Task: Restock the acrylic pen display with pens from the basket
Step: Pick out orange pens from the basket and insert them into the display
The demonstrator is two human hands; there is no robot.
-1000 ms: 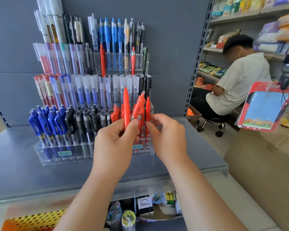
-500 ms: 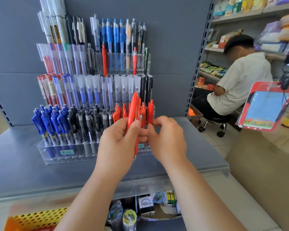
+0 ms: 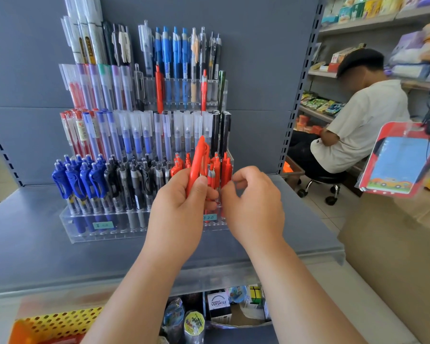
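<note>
surface: grey metal shelf (image 3: 35,244), backed by an upright grey panel (image 3: 258,70) | load: a tiered acrylic pen display (image 3: 85,234) is set directly on it, at the back, left of centre | front edge: a clear plastic strip (image 3: 233,271) is fitted along it | display base: teal price labels (image 3: 104,225) are stuck on

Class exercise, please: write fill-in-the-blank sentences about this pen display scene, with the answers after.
The pens in the left hand are ___.
In the display's front row, the blue pens stand at the ___ end.
The basket's perforated wall is ___.
Answers: red; left; yellow.
</note>
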